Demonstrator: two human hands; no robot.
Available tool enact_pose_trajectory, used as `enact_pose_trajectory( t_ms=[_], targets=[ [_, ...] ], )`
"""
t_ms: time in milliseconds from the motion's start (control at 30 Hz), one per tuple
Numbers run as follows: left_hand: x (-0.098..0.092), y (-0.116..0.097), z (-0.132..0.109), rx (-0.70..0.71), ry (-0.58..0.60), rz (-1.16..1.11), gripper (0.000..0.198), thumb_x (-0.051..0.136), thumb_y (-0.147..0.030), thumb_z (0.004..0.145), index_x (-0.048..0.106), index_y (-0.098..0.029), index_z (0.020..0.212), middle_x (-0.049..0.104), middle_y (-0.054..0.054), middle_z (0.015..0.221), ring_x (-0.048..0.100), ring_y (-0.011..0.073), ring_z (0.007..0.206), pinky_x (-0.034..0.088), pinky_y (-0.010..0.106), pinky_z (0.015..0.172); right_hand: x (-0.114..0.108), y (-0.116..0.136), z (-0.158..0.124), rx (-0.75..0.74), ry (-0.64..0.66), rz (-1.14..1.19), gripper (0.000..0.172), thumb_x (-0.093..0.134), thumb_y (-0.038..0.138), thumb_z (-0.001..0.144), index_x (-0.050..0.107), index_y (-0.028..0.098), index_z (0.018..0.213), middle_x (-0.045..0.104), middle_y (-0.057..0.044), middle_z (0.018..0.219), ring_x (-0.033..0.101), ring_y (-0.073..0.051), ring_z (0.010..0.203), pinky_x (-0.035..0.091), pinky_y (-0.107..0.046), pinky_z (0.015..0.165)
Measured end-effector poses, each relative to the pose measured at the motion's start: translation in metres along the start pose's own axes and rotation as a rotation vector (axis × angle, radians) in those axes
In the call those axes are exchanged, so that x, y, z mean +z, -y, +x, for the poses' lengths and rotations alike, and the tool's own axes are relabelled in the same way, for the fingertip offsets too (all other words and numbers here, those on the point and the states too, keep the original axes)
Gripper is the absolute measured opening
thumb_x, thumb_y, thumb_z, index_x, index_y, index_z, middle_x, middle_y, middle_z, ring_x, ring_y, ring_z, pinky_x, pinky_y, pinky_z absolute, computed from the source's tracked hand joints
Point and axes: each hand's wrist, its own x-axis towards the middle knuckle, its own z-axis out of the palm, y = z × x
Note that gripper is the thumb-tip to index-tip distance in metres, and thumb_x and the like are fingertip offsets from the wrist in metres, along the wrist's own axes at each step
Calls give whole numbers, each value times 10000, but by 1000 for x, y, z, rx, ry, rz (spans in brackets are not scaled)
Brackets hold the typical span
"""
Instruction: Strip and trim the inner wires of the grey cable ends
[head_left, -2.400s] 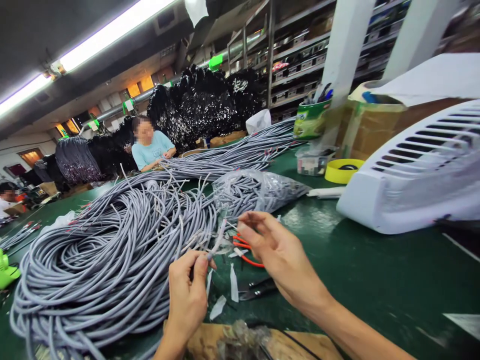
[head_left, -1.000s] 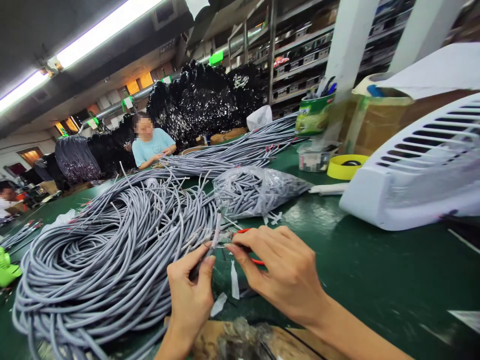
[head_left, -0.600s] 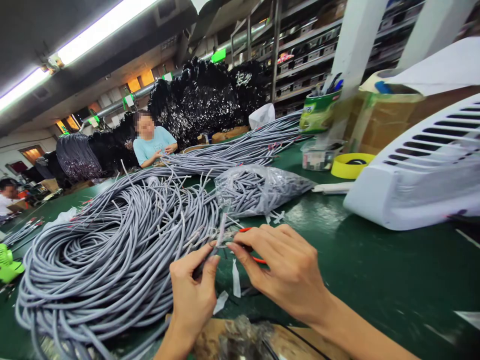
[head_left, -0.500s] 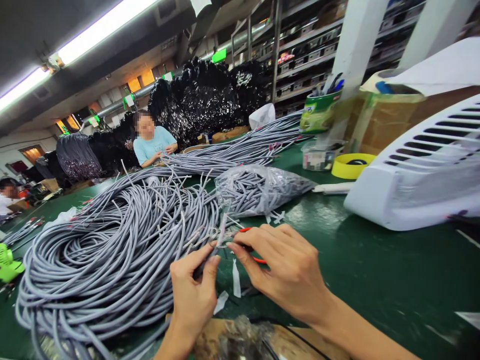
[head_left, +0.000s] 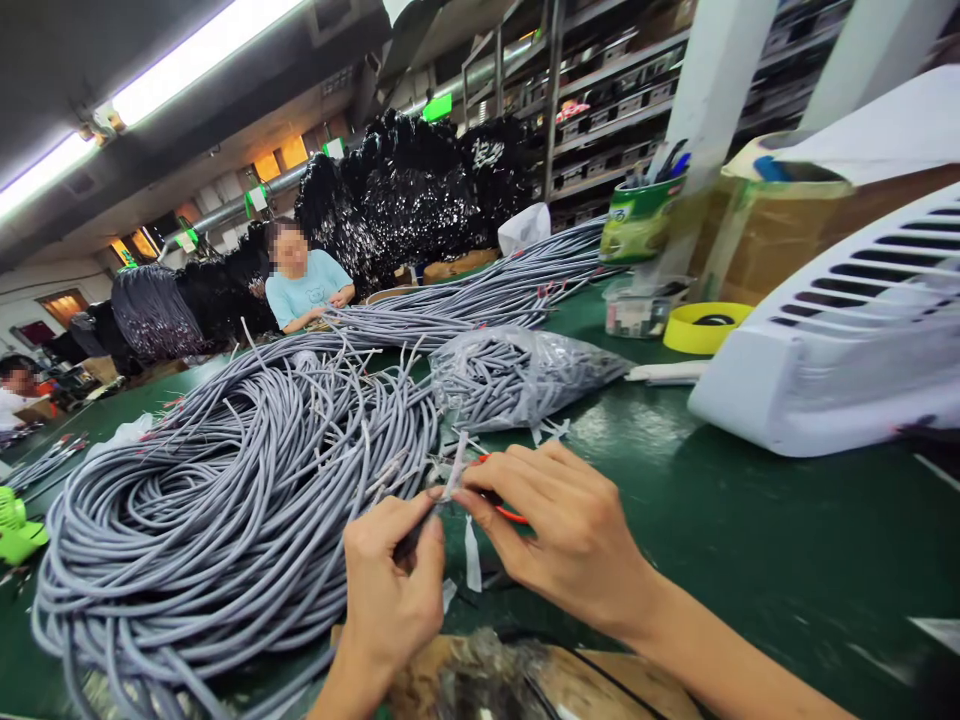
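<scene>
Shifted closer together: left hand (head_left: 396,575) pinches cable end (head_left: 456,466), apparently steadying it; right hand (head_left: 559,530) pinches alongside, contents hidden.

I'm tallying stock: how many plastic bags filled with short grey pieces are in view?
1: the clear bag, beyond the right hand, beside the grey cables. Others may be hidden.

The left hand (head_left: 394,575) and the right hand (head_left: 555,520) are left bare; slender fingers (head_left: 499,475) are shown, and the right forearm (head_left: 712,640) is seen uncovered.
</scene>
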Motion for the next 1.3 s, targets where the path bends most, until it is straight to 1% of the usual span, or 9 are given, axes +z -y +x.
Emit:
enact_pose_trajectory(
  t_ms=[167,333,500,700,767,867,1033,1167,1300],
  targets=[
    [-10,4,4,-39,98,-175,246,510,-181,815,700,-170,971,662,62,734,575,158,673,446,237,639,-3,-3,1,-22,144,172,164,457,156,839,541,157,698,591,-16,599,465,-138,555,282,-271,562],
    [-8,6,7,-219,19,-386,247,573,-221,763,705,-154,961,685,67,777,596,172,711,468,255,692,-3,3,1,-18,272,315,155,464,150,818,521,167,675,576,0,598,460,-132,567,283,-270,580],
    [-1,5,9,-368,-169,-493,228,676,-265,656,735,-137,835,617,14,565,462,84,463,390,188,456,-8,6,0,67,322,439,152,474,160,809,507,167,661,545,1,587,448,-124,570,314,-261,587],
    [-7,12,16,-496,-602,-793,230,736,-332,562,687,-119,634,382,-83,404,253,8,337,180,117,306,-11,1,-2,273,313,801,427,378,442,871,423,185,532,367,44,480,342,-92,464,273,-222,454],
    [-5,12,16,-503,-552,-834,242,746,-337,550,678,-115,619,453,-55,450,353,27,378,264,121,329,-5,2,-1,449,283,749,409,486,578,763,532,180,678,386,49,531,343,-92,466,271,-213,422],
    [5,10,12,-510,-395,-810,241,731,-340,579,676,-110,623,533,-18,519,437,63,442,358,154,379,8,11,-1,619,317,605,659,736,551,494,553,155,988,477,34,652,390,-96,507,321,-210,442],
    [19,10,6,-533,-319,-773,265,719,-352,589,632,-105,633,556,-12,531,463,72,425,362,156,354,22,23,-3,767,281,666,355,622,444,691,569,150,883,496,43,589,308,-51,379,281,-197,370],
    [24,9,5,-574,-274,-851,319,686,-425,621,542,-143,659,495,-53,465,401,54,320,289,140,275,22,25,-5,866,246,894,277,538,453,763,527,182,703,520,37,495,471,-90,375,386,-205,382],
    [25,5,5,-523,-252,-970,328,648,-446,677,462,-176,676,431,-81,461,375,45,328,272,124,284,24,27,-5,958,192,1153,282,595,470,718,501,205,705,556,38,503,551,-136,396,464,-249,407]
  ],
)
